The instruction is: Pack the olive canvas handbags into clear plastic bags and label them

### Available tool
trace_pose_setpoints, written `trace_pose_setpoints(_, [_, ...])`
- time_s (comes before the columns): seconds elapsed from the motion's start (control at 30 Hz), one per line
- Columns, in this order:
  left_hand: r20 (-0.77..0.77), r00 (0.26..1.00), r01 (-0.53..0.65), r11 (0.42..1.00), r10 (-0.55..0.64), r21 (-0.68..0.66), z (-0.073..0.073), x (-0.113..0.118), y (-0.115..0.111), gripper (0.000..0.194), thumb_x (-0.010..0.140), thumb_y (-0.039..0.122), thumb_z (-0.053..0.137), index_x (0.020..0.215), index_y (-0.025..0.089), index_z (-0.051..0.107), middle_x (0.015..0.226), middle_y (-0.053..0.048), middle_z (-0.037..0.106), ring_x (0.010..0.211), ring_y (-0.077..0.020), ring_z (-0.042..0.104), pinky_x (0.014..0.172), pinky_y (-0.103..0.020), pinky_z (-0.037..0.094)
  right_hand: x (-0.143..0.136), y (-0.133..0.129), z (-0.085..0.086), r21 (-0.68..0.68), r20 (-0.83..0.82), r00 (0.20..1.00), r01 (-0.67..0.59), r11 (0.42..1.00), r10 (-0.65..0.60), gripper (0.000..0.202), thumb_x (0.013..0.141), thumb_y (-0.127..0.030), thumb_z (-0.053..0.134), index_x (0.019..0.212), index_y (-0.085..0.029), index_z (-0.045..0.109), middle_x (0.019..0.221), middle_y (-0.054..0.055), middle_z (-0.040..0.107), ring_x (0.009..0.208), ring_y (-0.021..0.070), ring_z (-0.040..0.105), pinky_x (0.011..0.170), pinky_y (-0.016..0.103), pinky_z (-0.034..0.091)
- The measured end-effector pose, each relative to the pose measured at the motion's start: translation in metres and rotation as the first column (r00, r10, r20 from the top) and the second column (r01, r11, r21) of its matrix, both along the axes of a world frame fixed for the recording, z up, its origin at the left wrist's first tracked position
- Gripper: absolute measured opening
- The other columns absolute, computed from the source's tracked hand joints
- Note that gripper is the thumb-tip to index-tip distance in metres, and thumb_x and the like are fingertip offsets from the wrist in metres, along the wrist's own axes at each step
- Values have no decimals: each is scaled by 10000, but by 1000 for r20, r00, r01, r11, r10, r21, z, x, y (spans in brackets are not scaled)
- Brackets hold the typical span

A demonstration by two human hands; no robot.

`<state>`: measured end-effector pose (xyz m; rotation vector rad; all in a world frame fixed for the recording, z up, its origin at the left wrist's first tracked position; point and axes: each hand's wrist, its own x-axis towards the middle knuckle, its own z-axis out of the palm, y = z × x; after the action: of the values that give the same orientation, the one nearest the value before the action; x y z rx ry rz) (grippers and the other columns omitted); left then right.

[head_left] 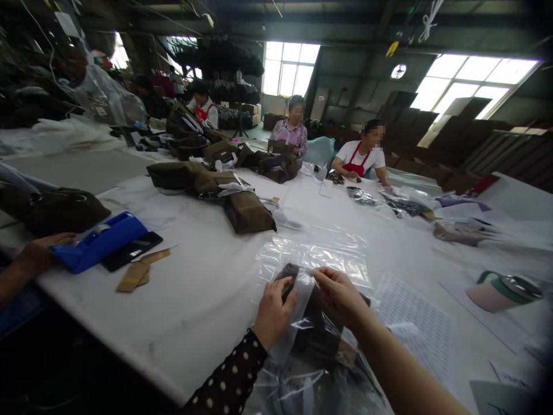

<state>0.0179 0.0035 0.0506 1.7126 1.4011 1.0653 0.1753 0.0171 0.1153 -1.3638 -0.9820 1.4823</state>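
In front of me a dark olive-brown bag (317,341) lies on the white table, with clear plastic (306,383) over its near part. A strip of whitish translucent wrapping (298,314) runs along its left side. My left hand (275,308) is closed around the dark upper end of the bag, thumb and fingers bent over it. With thumb and forefinger together, my right hand (339,291) pinches an edge of clear plastic at the top of the bag. Another part of the plastic sheet (337,248) lies flat beyond my hands. My right fingertips partly hide what they grip.
At left, another person's hand (41,253) touches a blue tape dispenser (101,239) beside a black phone (132,252). Olive bags (248,212) are piled ahead. Printed sheets (417,323) and a lidded mug (501,293) are at right. Several co-workers sit farther back.
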Motion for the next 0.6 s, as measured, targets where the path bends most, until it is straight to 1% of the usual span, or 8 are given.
trace_pose_setpoints(0.07, [50,998,29,997,-25,-72,-9,1,9,372,858,389,483,1147,167,559,1009,-80,642,969,-218,575,884,-376,447,-5,14,-6,-44,11,999,-30,999,31,415,629,-519,709,755,-174,516,394,-125,327,310,28,248,311,166,202])
trace_pose_setpoints(0.1, [64,997,51,995,-46,-86,-12,1,11,380,867,401,464,1155,169,553,1000,-76,644,948,-210,583,872,-366,450,-6,18,-9,-65,26,998,-48,997,50,417,627,-519,706,763,-175,515,401,-126,328,308,25,245,305,163,202])
trace_pose_setpoints(0.17, [31,995,97,993,-95,-70,-16,0,13,359,886,412,424,1123,190,576,992,-68,643,942,-204,579,871,-362,436,-7,23,-15,-104,55,994,-86,991,92,407,639,-512,695,783,-173,522,414,-121,343,309,24,247,298,160,201])
trace_pose_setpoints(0.27, [-171,973,157,988,-154,4,-16,-2,11,331,892,425,404,1082,249,611,966,-54,624,958,-221,542,870,-392,404,-8,25,-19,-154,85,986,-131,979,146,378,668,-494,671,806,-170,536,405,-117,339,307,27,237,292,162,183])
trace_pose_setpoints(0.33, [-327,930,197,979,-169,52,-14,-3,7,339,861,454,456,1128,293,588,956,-52,593,962,-235,511,872,-415,384,-9,26,-21,-190,117,978,-150,970,174,353,690,-478,650,827,-171,542,391,-120,324,302,33,229,288,165,165])
trace_pose_setpoints(0.4, [-440,884,218,972,-158,90,-12,-3,2,420,813,501,515,1193,324,538,984,-56,561,977,-249,479,903,-449,352,-10,29,-24,-218,165,969,-148,965,186,311,713,-443,630,840,-170,549,383,-119,324,297,36,228,287,167,160])
trace_pose_setpoints(0.5, [-528,840,217,970,-127,113,-12,-2,-4,537,780,600,497,1254,350,476,1064,-71,530,1016,-268,446,971,-520,263,-9,37,-32,-251,252,952,-108,962,173,230,744,-382,593,806,-162,561,372,-115,320,288,40,230,284,171,172])
trace_pose_setpoints(0.6, [-570,814,205,973,-112,102,-15,-1,-6,582,788,645,424,1292,352,436,1106,-85,517,1055,-277,424,1006,-554,189,-5,44,-38,-290,324,931,-69,954,166,168,766,-324,552,723,-162,549,356,-108,301,278,47,227,277,178,171])
